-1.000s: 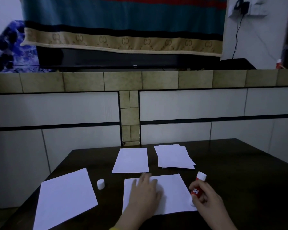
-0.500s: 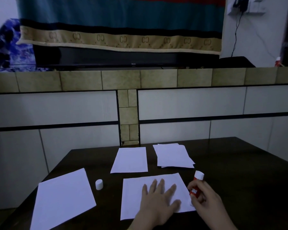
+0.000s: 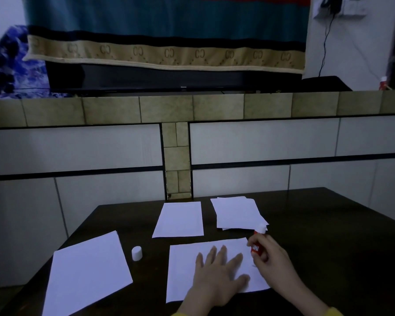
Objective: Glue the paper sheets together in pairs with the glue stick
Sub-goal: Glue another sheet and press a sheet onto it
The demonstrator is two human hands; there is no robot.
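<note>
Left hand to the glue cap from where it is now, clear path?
Probably yes. The left hand lies flat on the near sheet; the cap stands just left of that sheet on bare table, nothing between them.

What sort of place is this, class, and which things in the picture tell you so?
Probably a room in a home: a television draped with a patterned blanket stands on a tiled ledge, with a dark table in front.

The left sheet (image 3: 87, 273) is cut by the bottom edge; the glue stick (image 3: 257, 245) label is unreadable.
</note>
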